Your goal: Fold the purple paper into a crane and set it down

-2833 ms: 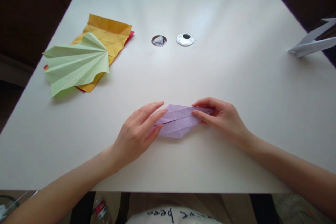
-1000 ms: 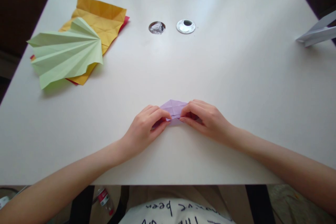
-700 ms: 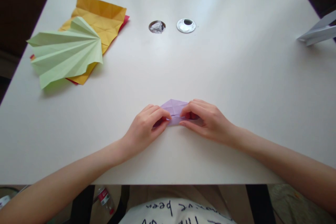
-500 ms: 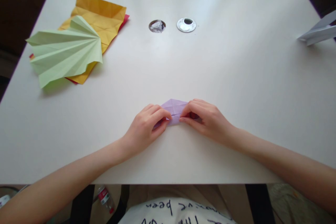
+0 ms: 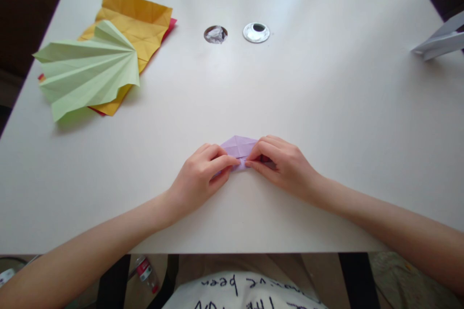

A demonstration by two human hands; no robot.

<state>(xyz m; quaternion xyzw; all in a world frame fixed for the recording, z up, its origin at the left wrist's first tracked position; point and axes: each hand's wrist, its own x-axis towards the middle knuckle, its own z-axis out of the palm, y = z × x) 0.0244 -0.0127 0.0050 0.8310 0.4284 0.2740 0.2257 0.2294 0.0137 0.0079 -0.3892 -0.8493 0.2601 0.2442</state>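
Pinching one folded purple paper point(image 5: 237, 146) with two bare hands here. It's right in front of the person, toward the near edge of the table point(image 5: 326, 106) and roughly centered. The left hand point(image 5: 236, 164) is clamped on the left part of it, index finger stretched out along the paper and thumb just under it. The right hand point(image 5: 247, 162) has its thumb and index finger squeezed together on the other side, and the two sets of fingertips are near each other but not touching. Both ends of the paper are mostly covered by fingers, so I can't tell how they're folded.

Over on the left there's a little pile in three colors: one green pleated sheet point(image 5: 87, 67) on top, one yellow creased sheet point(image 5: 145, 29) under it, and red paper point(image 5: 169, 28) poking out at three spots. Can't tell how many red ones.

Far side of the table has two round openings: one hole point(image 5: 215, 35) with crumpled stuff inside, and one silver cap point(image 5: 256, 35) with a single dark slot, side by side and apart. One white folded paper point(image 5: 440, 42) sits at the right edge, partly cut off. Below the table I count one bottle point(image 5: 147, 274) with a red label, plus the person's white top point(image 5: 246, 292) with dark lettering.
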